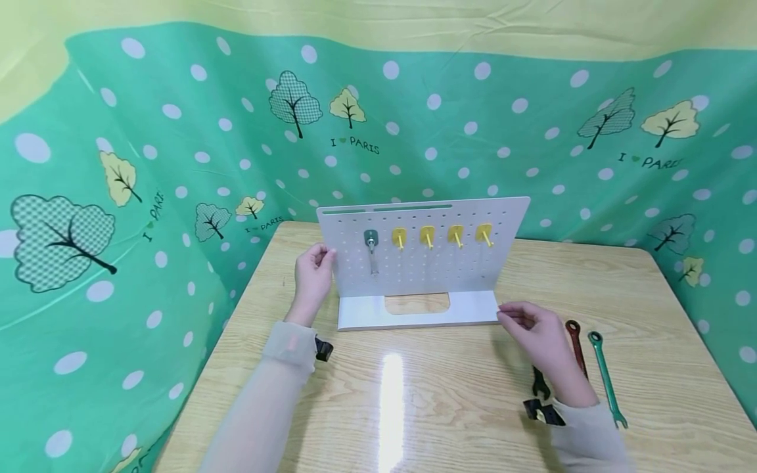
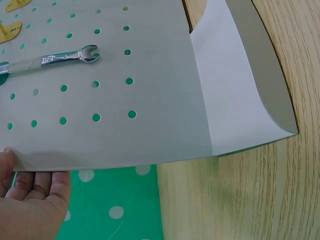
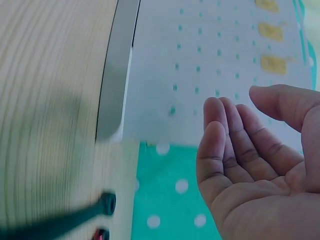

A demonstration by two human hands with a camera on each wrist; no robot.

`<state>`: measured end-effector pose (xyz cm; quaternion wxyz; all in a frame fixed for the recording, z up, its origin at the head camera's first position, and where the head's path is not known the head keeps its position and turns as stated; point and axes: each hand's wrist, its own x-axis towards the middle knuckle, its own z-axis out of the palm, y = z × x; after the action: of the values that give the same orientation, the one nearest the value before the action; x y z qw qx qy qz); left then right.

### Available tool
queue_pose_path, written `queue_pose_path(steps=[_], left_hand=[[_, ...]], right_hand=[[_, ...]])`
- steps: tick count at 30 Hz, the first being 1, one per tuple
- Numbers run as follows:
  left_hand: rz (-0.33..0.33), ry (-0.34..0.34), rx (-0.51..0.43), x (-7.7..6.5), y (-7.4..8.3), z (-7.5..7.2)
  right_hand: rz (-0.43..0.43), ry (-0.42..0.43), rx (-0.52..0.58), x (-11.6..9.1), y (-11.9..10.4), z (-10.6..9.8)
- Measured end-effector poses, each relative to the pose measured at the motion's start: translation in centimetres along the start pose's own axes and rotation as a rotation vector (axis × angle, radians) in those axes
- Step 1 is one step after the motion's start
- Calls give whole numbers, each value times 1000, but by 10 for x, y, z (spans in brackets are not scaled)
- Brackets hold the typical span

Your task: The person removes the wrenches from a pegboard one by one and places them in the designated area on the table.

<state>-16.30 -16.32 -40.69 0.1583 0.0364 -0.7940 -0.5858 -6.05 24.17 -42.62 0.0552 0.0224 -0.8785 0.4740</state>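
Observation:
A white metal pegboard (image 1: pixel 437 279) stands on the wooden table with its base flange toward me. My left hand (image 1: pixel 312 282) grips its left edge; in the left wrist view the thumb (image 2: pixel 7 162) lies at the front face and the fingers are behind. A silver wrench (image 2: pixel 60 58) hangs from a dark green hook (image 1: pixel 370 235) on the board. Several yellow hooks (image 1: pixel 455 235) in a row beside it carry nothing. My right hand (image 1: pixel 535 332) is by the right front corner of the base, its fingers loosely bent and holding nothing in the right wrist view.
Right of the board lie a red wrench (image 1: pixel 575 341), a green wrench (image 1: pixel 604 374) and a black wrench (image 1: pixel 539 384), partly hidden by my right arm. A green dotted curtain (image 1: pixel 432 125) hangs behind the table (image 1: pixel 449 401).

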Motion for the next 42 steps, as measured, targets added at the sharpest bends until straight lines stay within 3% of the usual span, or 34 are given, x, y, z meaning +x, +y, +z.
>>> queue_pose_path(steps=[8, 20, 30, 42], left_hand=[[9, 1, 9, 1, -1, -1], [16, -6, 18, 1, -1, -1], [17, -20, 11, 1, -1, 0], [22, -15, 24, 1, -2, -1]], right_hand=[[-55, -52, 156, 16, -21, 36], [-110, -115, 222, 39, -50, 82], [-84, -148, 232, 49, -65, 93], [-114, -149, 238, 58, -71, 105]])
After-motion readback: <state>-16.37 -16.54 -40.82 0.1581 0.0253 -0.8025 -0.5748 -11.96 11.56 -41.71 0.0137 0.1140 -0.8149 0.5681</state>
